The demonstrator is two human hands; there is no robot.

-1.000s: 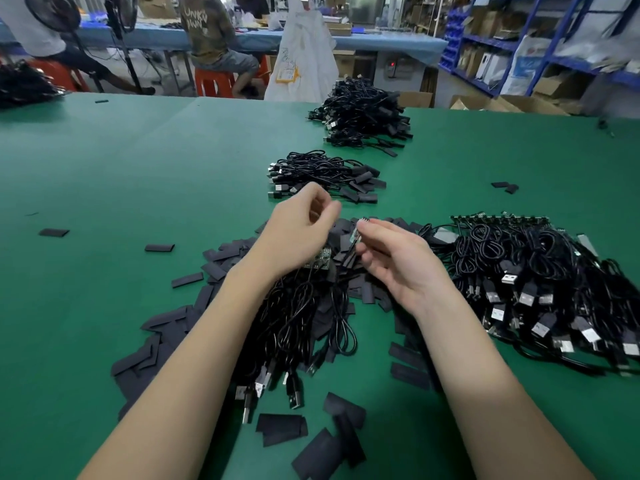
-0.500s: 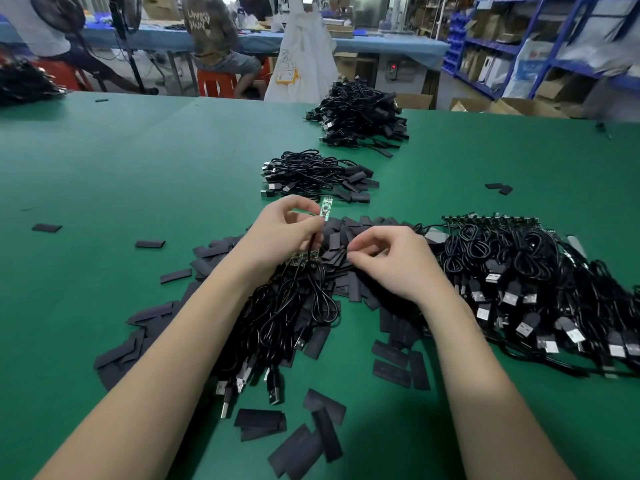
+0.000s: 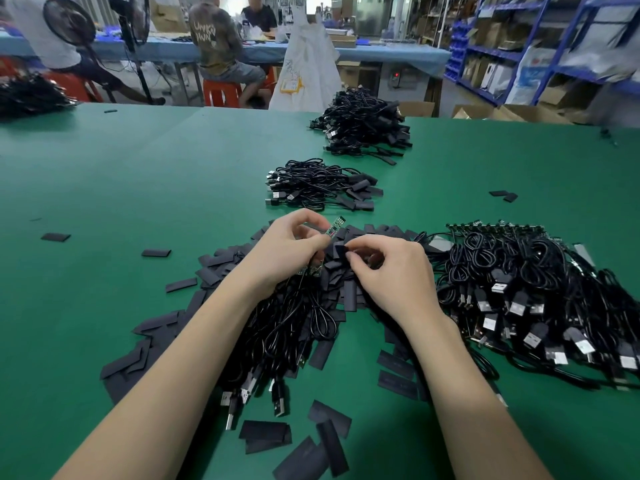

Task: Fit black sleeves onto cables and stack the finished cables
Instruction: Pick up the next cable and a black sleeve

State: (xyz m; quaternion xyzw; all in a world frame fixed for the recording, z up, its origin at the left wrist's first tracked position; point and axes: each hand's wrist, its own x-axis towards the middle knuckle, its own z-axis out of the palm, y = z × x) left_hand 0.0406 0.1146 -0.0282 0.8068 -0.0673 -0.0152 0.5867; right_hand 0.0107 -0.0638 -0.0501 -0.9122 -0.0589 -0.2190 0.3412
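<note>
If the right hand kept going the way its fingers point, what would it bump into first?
Most likely the left hand, which pinches a small green circuit board. The right hand, pinching a black sleeve, points left toward it. Depth is hard to judge.

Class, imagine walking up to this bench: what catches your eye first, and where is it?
Two hands meet mid-table: the left hand pinches a green board, the right hand a black sleeve. Loose sleeves litter the green table; cable heaps lie right and behind.

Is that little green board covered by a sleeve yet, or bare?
Bare: the board juts uncovered from the left hand; the right hand pinches a sleeve apart.
</note>
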